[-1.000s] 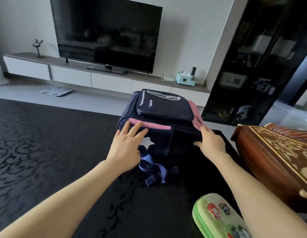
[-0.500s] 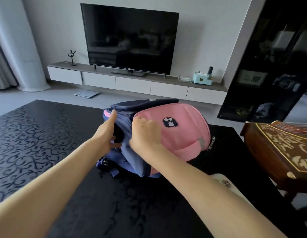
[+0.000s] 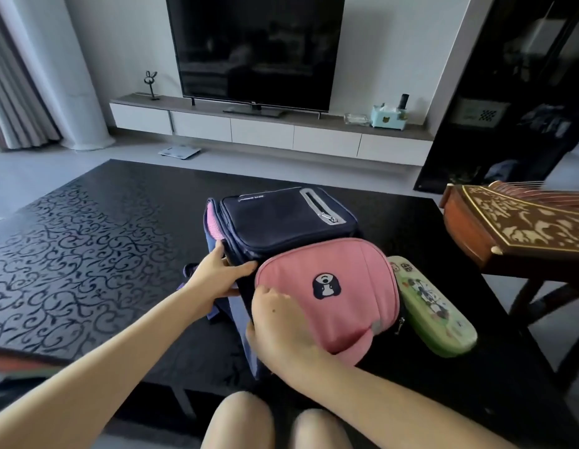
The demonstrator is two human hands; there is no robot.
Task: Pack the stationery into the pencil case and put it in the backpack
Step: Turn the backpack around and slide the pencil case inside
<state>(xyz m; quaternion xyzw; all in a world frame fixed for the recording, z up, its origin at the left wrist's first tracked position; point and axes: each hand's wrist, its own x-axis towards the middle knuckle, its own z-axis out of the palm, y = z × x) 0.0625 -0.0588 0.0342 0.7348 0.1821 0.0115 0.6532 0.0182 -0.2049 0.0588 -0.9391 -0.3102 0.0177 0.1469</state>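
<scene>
left hand (image 3: pixel 217 278) fingers curled round navy backpack (image 3: pixel 281 218) edge, right hand (image 3: pixel 278 328) fingers gripping its pink flap (image 3: pixel 340 296)

- Left hand (image 3: pixel 217 277): bare, ungloved.
- Left forearm (image 3: pixel 120 358): bare and slender, uncovered from the wrist to the near left edge.
- Right hand (image 3: pixel 278 332): bare, with one small dark mole (image 3: pixel 274 311) on its back.
- Right forearm (image 3: pixel 379 403): bare, uncovered all the way to the near right edge.
- Knees (image 3: pixel 239 422): two, bare and rounded, at the near edge.

Left hand (image 3: pixel 217 277) and right hand (image 3: pixel 278 332) grip backpack (image 3: pixel 281 218).
</scene>
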